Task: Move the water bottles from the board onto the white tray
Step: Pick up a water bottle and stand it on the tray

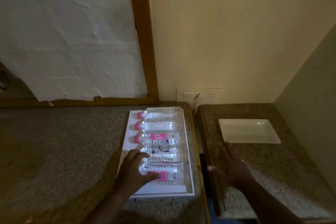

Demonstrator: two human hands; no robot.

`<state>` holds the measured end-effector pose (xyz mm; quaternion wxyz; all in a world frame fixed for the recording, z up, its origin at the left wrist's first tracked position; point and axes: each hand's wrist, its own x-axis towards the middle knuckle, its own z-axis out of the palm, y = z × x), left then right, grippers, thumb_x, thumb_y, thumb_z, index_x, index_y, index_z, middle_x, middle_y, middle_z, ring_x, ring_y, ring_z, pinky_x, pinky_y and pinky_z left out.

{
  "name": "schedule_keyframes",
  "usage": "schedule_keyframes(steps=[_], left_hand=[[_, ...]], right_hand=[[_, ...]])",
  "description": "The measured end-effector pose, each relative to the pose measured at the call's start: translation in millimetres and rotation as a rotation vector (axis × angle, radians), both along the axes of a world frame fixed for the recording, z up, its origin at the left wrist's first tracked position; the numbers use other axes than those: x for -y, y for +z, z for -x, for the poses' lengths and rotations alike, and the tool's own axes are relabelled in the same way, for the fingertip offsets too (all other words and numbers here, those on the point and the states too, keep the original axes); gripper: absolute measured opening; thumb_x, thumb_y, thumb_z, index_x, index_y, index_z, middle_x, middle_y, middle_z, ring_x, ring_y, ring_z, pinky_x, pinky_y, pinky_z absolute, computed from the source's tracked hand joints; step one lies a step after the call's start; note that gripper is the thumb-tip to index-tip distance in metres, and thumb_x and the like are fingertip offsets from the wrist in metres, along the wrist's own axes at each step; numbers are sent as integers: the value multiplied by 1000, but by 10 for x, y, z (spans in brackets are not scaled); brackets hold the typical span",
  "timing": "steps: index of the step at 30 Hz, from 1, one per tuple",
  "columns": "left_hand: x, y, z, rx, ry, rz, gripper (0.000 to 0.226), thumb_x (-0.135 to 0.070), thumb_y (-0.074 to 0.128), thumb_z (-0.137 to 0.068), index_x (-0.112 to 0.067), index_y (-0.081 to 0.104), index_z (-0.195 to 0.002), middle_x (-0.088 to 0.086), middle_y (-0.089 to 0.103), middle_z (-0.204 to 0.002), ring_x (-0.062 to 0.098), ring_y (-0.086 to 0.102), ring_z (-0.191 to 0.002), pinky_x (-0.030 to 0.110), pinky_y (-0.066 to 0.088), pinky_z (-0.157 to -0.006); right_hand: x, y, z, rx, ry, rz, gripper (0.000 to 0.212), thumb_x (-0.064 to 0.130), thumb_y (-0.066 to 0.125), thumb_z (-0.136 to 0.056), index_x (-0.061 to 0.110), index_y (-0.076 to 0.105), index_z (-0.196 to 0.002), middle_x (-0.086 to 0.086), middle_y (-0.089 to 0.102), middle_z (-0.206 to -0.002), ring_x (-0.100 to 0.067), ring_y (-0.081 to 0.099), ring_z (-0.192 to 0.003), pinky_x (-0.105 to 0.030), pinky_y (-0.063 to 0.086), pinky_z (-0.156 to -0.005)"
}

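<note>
Over the nearest bottle (163,171), the left hand (135,167) curls.

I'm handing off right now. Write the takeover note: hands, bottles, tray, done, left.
Left hand: reaching onto the nearest bottle on the board, fingers over its neck end; grip not confirmed.
Right hand: open, empty, above the right counter near the white tray.
Bottles: five lie side by side on the board, pink caps pointing left.
Tray: holds nothing.
Done: no bottle moved.
Left: move all five to the tray.
</note>
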<state>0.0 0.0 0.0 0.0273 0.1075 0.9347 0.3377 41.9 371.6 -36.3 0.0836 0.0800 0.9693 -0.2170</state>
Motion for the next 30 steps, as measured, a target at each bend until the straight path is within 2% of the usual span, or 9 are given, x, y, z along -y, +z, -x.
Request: schedule_keyframes(steps=[2, 5, 9, 12, 16, 20, 24, 28, 30], left_hand=[[-3, -38, -19, 6, -20, 12, 87, -91, 64, -46, -30, 63, -108, -16, 48, -111, 4, 48, -106, 20, 42, -88], [8, -60, -77, 85, -105, 129, 96, -89, 66, -44, -32, 57, -120, -16, 43, -119, 5, 43, -112, 23, 41, -92], [62, -56, -92, 166, -146, 162, 83, -62, 79, -59, -35, 48, -131, -13, 48, -132, 9, 47, -121, 21, 41, -92], [92, 31, -52, 210, -154, 191, 82, -56, 82, -61, -38, 46, -132, -16, 53, -133, 7, 51, -121, 14, 39, -85], [77, 359, 77, 204, -162, 210, 88, -64, 82, -54, -39, 49, -131, -13, 57, -135, 8, 53, -118, 20, 43, -86], [-134, 757, 197, 167, -218, 72, 85, -76, 79, -44, -47, 52, -119, -23, 59, -119, -3, 55, -104, 10, 43, -74], [-367, 905, 183, 141, -144, -163, 75, -73, 85, -36, -50, 57, -102, -33, 58, -106, -10, 57, -100, 4, 46, -71], [-532, 840, 72, 80, 21, -401, 69, -67, 87, -38, -45, 65, -101, -31, 61, -99, -5, 57, -97, 8, 48, -70], [-573, 788, 31, 97, 103, -482, 70, -62, 89, -38, -44, 67, -101, -26, 65, -102, -4, 60, -98, 15, 49, -74]], right_hand=[[-11, -100, -59, 84, 13, -27, 122, 104, 23, -62, 33, -1, -157, 0, -8, -167, -26, -1, -153, -56, 26, -117], [-40, -278, -160, 148, 12, -113, 116, 98, 23, -68, 29, 3, -159, -3, -5, -168, -28, -3, -153, -55, 23, -119], [-66, -423, -170, 149, 58, -235, 105, 87, 19, -79, 21, 5, -159, -12, -5, -168, -31, -8, -153, -51, 13, -124], [-75, -502, -162, 152, 81, -282, 103, 87, 1, -82, 18, -3, -158, -14, -14, -165, -30, -18, -150, -51, 6, -126], [-92, -538, -181, 128, 84, -303, 109, 86, -19, -71, 19, -8, -157, -13, -17, -163, -32, -17, -151, -48, -4, -123], [-121, -574, -220, 122, 68, -289, 105, 86, -22, -72, 21, -11, -154, -13, -16, -164, -33, -15, -151, -48, -6, -121], [-99, -572, -241, 77, 57, -226, 101, 84, -8, -82, 19, 9, -157, -15, -1, -165, -37, -5, -152, -53, 0, -120], [-98, -558, -238, 53, 25, -176, 101, 85, 3, -85, 17, 21, -157, -16, 12, -165, -38, 2, -151, -56, 6, -119], [-106, -574, -233, 42, 16, -175, 102, 85, 5, -84, 17, 19, -158, -15, 12, -165, -38, 3, -152, -55, 5, -119]])
